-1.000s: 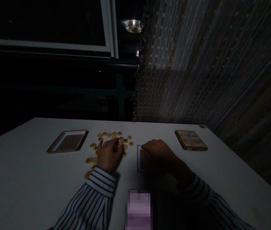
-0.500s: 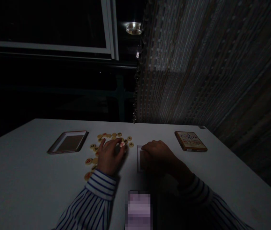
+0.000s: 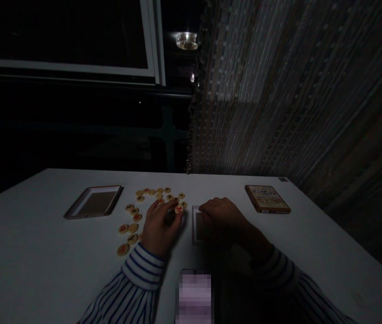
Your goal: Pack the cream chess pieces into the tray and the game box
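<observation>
Between the thumb and fingers of my left hand (image 3: pixel 161 225) is a round Chinese chess piece (image 3: pixel 179 209) with a red character, held above the white table. Several more wooden chess pieces (image 3: pixel 133 228), marked red or black or plain-faced, lie scattered left of and beyond that hand. My right hand (image 3: pixel 222 220) is closed over the far edge of a small shallow box (image 3: pixel 195 225) with pale rims and a brown floor. Its fingers curl down and are partly hidden in shadow, as is much of the box.
An open box half (image 3: pixel 99 202) with a brown inside lies at the left of the white table (image 3: pixel 49 261). A printed box lid (image 3: pixel 268 198) lies at the right. Close to me is a pixelated patch. A string curtain (image 3: pixel 244 112) hangs behind the table.
My left hand has moved a little to the right with the chess piece, towards the small box, uncovering pieces behind it. My right hand has stayed in place.
</observation>
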`<state>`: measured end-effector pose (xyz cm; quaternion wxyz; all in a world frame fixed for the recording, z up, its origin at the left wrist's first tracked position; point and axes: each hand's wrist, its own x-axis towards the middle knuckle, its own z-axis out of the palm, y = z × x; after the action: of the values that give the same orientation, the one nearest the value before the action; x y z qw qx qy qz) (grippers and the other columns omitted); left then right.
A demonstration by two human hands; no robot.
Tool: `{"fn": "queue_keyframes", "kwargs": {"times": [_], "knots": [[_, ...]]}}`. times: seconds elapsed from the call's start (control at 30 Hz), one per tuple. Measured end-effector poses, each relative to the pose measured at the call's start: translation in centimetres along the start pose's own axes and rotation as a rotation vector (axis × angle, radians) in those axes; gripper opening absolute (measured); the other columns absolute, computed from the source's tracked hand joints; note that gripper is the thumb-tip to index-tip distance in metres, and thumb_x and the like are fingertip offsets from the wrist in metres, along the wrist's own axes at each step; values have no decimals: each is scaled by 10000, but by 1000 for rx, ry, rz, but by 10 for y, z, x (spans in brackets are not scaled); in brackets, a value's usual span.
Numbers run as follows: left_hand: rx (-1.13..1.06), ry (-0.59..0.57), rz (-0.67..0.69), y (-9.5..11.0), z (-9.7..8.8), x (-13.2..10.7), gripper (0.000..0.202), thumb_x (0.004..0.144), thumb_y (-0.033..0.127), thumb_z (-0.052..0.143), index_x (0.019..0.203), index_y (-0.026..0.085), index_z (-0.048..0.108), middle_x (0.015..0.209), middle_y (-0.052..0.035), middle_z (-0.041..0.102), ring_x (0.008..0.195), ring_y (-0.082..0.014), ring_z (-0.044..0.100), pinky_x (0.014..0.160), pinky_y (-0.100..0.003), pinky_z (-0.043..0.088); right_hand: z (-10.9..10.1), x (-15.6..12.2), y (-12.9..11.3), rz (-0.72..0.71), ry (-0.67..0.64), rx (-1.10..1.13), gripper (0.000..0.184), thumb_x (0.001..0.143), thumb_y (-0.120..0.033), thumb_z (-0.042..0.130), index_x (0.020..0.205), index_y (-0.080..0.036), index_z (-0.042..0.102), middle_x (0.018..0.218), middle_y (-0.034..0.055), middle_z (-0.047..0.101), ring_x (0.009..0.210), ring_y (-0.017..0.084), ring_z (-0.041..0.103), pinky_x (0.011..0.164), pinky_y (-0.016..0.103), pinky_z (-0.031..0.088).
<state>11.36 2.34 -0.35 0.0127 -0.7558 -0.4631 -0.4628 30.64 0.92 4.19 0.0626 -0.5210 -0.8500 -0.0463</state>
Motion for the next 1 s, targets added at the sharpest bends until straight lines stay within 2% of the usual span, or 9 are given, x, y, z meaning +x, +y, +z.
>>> {"fn": "queue_keyframes", "kwargs": {"times": [0.17,0.37,0.5,0.67,1.0], "knots": [[-84,15,-64,2,5,-3,279,734,326,567,972,181,579,953,-56,664,998,-205,562,926,-401,405,0,0,1,-9,6,1,232,825,-227,427,974,-182,598,921,57,642,857,186,546,706,304,340],[-138,-51,-82,5,6,-5,262,737,320,558,967,196,576,929,-48,666,891,-194,603,907,-418,418,-4,0,0,20,-19,7,246,826,-214,419,994,-182,595,938,66,640,867,176,541,723,297,333],[-145,-97,-120,8,7,-7,247,737,318,554,950,197,583,952,-59,659,905,-201,596,854,-402,459,-3,-1,-1,19,-5,-5,243,814,-216,421,974,-189,601,916,58,643,845,178,546,701,298,336],[-149,-134,-95,9,10,-11,247,747,324,541,951,193,587,947,-62,661,891,-198,603,846,-393,467,-4,-1,0,3,1,-5,245,818,-223,408,956,-181,605,883,59,644,826,176,549,689,297,333],[-155,-126,-69,9,16,-18,266,750,318,544,979,186,576,949,-71,659,886,-183,607,806,-350,497,-7,-1,-3,-3,-43,57,241,839,-245,386,882,-170,611,833,54,652,766,155,565,668,266,347]]}}
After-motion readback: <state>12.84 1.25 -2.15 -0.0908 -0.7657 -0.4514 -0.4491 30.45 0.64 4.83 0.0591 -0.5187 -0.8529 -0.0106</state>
